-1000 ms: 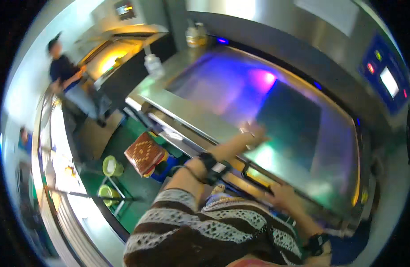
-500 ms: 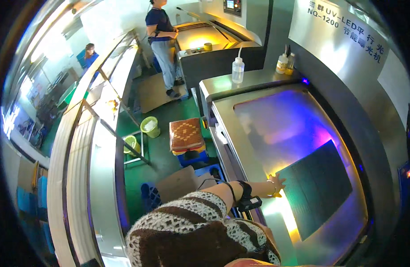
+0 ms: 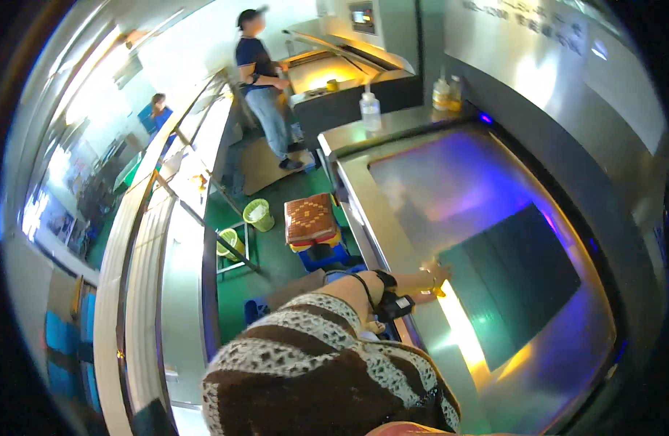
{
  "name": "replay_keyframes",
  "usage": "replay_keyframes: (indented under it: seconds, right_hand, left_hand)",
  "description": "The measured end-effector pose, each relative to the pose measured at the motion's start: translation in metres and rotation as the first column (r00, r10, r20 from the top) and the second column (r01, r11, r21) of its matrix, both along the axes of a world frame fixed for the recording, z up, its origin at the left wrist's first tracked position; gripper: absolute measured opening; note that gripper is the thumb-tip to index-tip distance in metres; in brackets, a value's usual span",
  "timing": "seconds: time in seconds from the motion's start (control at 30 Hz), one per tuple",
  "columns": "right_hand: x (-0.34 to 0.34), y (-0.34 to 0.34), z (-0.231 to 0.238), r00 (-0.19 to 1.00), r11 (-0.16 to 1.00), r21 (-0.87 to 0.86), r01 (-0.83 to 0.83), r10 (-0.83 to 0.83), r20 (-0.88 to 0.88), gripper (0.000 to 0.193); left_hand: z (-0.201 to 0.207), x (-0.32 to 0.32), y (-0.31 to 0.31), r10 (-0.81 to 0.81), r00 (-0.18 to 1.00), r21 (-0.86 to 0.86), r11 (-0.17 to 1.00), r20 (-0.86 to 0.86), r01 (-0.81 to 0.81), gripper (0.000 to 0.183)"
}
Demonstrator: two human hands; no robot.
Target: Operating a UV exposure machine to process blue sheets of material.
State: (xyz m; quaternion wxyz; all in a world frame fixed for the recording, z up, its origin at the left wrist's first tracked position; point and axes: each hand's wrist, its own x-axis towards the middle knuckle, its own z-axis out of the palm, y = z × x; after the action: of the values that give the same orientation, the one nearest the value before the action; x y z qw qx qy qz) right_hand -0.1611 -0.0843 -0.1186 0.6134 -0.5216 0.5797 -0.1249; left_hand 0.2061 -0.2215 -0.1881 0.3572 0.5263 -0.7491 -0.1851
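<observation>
A dark, flat rectangular sheet (image 3: pixel 520 280) lies at an angle on the shiny bed of a metal machine (image 3: pixel 414 163) to the right. My left hand (image 3: pixel 437 277) is at the sheet's left edge, near its upper left corner. Its fingers look closed on that edge, though they are small and blurred. My left arm reaches across with a black strap and a small black box (image 3: pixel 400 307) on it. Bright yellow-white light shows along the sheet's left edge, and a yellow patch lies by its lower edge. My right hand cannot be seen.
Squeeze bottles, one clear (image 3: pixel 371 112) and two yellowish (image 3: pixel 442 94), stand on the machine's far ledge. A cushioned stool (image 3: pixel 311 221) and green bins (image 3: pixel 259 215) stand left of it. A long rack (image 3: pixel 142 240) runs along the left. A co-worker (image 3: pixel 265 94) stands at another machine behind.
The view has shifted and tilted. My left hand stays at the sheet's left edge, its fingers less spread than before. A yellow patch now shows by the lower edge.
</observation>
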Motion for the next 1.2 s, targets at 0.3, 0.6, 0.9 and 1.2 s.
replay_keyframes:
  seconds: [0.3,0.6,0.9,1.2]
  right_hand:
    - [-0.072,0.177,-0.105,0.861,0.906,-0.086,0.415,-0.422,-0.284,0.064]
    - [-0.100,0.213,-0.169,0.621,0.788,-0.153,0.596,-0.574,-0.534,0.062]
    - [-0.057,0.165,-0.186,0.615,0.865,-0.231,0.445,-0.482,-0.624,0.061]
    - [0.020,0.121,-0.166,0.285,0.890,-0.309,0.336,-0.409,-0.867,0.060]
  left_hand:
    - [0.067,-0.015,-0.038,-0.339,0.737,0.475,0.879,0.585,0.028,0.075]
    - [0.081,-0.046,-0.036,-0.387,0.635,0.535,0.843,0.669,-0.050,0.083]
    - [0.075,-0.037,-0.040,-0.380,0.674,0.469,0.882,0.633,0.057,0.079]
    - [0.086,-0.049,-0.033,-0.348,0.547,0.465,0.881,0.762,-0.087,0.077]
